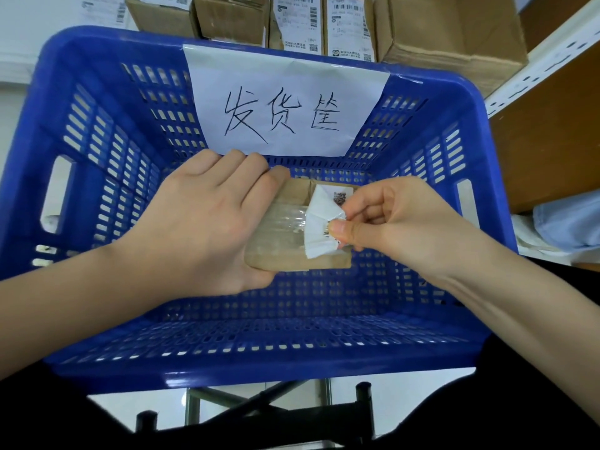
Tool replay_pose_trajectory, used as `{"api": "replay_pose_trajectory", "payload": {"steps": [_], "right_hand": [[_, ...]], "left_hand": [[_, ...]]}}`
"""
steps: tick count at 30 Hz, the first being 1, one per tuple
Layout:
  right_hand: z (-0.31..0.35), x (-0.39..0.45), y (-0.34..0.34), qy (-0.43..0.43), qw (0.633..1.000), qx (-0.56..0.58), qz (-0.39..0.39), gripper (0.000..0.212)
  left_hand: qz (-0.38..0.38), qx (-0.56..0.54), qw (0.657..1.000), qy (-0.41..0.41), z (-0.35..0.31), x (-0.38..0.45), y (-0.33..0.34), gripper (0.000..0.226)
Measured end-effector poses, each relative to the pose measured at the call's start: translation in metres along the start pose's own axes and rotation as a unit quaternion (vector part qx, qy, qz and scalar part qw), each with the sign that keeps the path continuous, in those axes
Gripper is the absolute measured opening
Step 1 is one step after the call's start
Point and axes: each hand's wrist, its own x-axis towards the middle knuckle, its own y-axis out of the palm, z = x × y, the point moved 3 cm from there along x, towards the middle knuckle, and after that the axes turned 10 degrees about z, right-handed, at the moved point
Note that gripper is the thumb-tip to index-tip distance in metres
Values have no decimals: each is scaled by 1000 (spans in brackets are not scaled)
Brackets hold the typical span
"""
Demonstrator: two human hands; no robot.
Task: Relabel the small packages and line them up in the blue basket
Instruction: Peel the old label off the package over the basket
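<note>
A small brown cardboard package [285, 254] with clear tape across it is held over the inside of the blue basket [97, 131]. My left hand [207, 222] grips the package from its left side, fingers curled over its far edge. My right hand [396, 222] pinches a white label [319, 219] between thumb and forefinger. The label is crumpled and lifted off the package, its far end still lying on the box near a printed code. No other package shows on the basket floor.
A white paper sign with handwritten characters [282, 105] hangs on the basket's far wall. Several labelled cardboard boxes [347, 27] stand behind the basket. A white shelf frame [535, 63] runs at the right, and a black stand [362, 407] is below the basket.
</note>
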Motion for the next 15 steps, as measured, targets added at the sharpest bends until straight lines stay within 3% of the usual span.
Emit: {"api": "replay_pose_trajectory", "payload": {"steps": [7,15], "right_hand": [[-2,1,-6,10,1000,-21,-3,11],[-1,4,-9,10,1000,-29,4,25]], "left_hand": [[-4,10,1000,1,1,-2,-3,83],[-2,12,1000,-19,7,-8,-2,85]]}}
